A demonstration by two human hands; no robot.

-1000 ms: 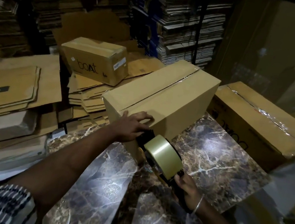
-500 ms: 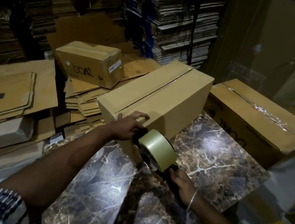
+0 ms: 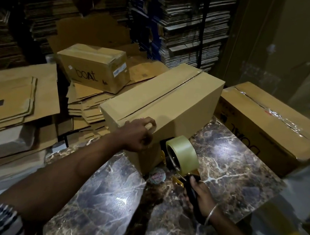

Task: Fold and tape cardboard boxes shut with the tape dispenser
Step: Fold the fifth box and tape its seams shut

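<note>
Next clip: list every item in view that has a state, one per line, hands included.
Plain brown cardboard box on the marble table: flaps folded shut, top seam untaped.
Brown cardboard box at right: closed, clear tape along seam.
Small printed brown box at back: closed.
Tape dispenser with clear roll: against the plain box's near end.
Left hand: pressing on that box's near edge.
Right hand: grips dispenser handle.

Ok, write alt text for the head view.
A person's left hand steadies an untaped cardboard box on a marble table while the right hand holds a tape dispenser against its near end.
</note>
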